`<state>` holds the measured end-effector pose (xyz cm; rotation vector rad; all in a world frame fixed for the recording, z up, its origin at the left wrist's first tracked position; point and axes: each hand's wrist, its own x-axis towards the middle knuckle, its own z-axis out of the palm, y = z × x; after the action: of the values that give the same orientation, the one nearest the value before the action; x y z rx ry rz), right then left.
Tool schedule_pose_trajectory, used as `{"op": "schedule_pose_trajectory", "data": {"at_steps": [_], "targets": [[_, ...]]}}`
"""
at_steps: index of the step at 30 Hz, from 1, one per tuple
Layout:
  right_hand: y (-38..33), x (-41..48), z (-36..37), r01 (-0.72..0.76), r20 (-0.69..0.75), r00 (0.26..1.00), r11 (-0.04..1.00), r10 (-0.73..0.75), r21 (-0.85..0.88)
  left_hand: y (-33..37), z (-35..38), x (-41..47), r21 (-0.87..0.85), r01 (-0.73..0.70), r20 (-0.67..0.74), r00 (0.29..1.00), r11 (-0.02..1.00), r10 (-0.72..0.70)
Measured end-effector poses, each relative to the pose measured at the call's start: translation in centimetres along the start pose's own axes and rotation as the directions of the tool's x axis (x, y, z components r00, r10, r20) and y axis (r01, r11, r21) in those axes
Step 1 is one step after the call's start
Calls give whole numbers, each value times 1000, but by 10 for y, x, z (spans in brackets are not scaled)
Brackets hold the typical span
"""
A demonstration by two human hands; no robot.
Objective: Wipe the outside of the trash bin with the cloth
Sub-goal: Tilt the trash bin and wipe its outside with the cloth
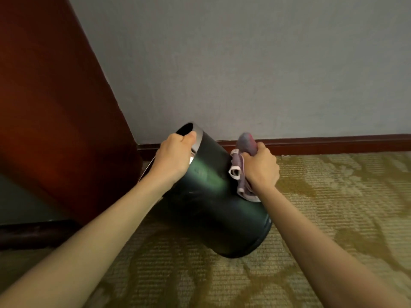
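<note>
A dark green trash bin (213, 196) is shown tilted at the centre of the frame. Its base is set on the patterned carpet (322, 218) toward the lower right, and its mouth is turned to the upper left, near the dark red skirting board (333, 143) and a reddish wooden panel (44, 107). The bin is steadied by the left hand (175, 156), whose fingers (189, 135) are hooked over the silver rim band (199, 138) and into the opening. A bunched purple cloth (238, 172) is gripped in the right hand (261, 167), the fingers (246, 155) closed tightly round it. The cloth is pressed against the upper right of the bin's side wall; its top end is blurred, so its exact fold cannot be made out.

The bin is judged to be light and rigid, since it is held tipped by one hand at the rim. Its glossy shell is likely to be slippery, so the rim is thought the surest place for it to be held while the wall is rubbed. The cloth is soft and limp and is best kept wadded in the fist, so that pressure can be passed through it.

Only a dark sliver of the bin's inside is shown, and whether anything lies in it cannot be told.
</note>
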<state>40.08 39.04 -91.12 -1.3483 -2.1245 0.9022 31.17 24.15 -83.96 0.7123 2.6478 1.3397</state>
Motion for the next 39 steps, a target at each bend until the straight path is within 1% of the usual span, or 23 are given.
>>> {"op": "schedule_pose_trajectory", "data": {"at_steps": [3, 6, 9, 12, 14, 17, 19, 21, 23, 25, 28, 33, 36, 39], "targets": [[-23, -10, -4, 60, -47, 997, 997, -58, 42, 11, 12, 2, -70, 56, 57, 997, 996, -52], [-38, -22, -8, 119, -121, 986, 991, -112, 59, 15, 20, 8, -96, 105, 132, 987, 990, -92], [-52, -37, -7, 214, -191, 961, 975, -199, 64, 18, 23, 17, -88, 158, 143, 979, 983, -145], [-62, -49, -3, 303, -227, 933, 950, -279, 77, 20, 22, 23, -177, 208, 168, 969, 962, -179], [-65, -57, 3, 329, -261, 918, 941, -299, 79, 21, 20, 26, -230, 247, 190, 960, 941, -205], [-61, -73, 12, 347, -324, 900, 930, -293, 123, 21, 19, 30, -249, 286, 201, 950, 925, -239], [-56, -79, 15, 408, -327, 880, 901, -345, 148, 22, 21, 34, -262, 306, 187, 946, 915, -263], [-51, -76, 14, 458, -311, 860, 880, -404, 124, 24, 24, 36, -182, 272, 142, 958, 945, -248], [-41, -70, 11, 494, -305, 837, 867, -454, 65, 24, 24, 37, -85, 215, 84, 974, 973, -208], [-25, -63, 10, 507, -286, 831, 861, -477, 35, 22, 22, 38, -7, 174, 54, 983, 985, -173], [10, -50, 11, 434, -233, 879, 900, -415, 33, 15, 17, 39, 33, 156, 39, 987, 987, -158], [77, -23, -1, 152, -195, 967, 985, -167, -87, 7, 14, 40, -53, 213, 41, 977, 976, -211], [95, -17, -6, -21, -221, 975, 994, -2, -104, 11, 18, 35, -99, 226, 65, 973, 969, -220], [87, -23, -4, -110, -268, 959, 991, 88, -71, 17, 25, 31, -97, 217, 66, 975, 971, -211]]}}
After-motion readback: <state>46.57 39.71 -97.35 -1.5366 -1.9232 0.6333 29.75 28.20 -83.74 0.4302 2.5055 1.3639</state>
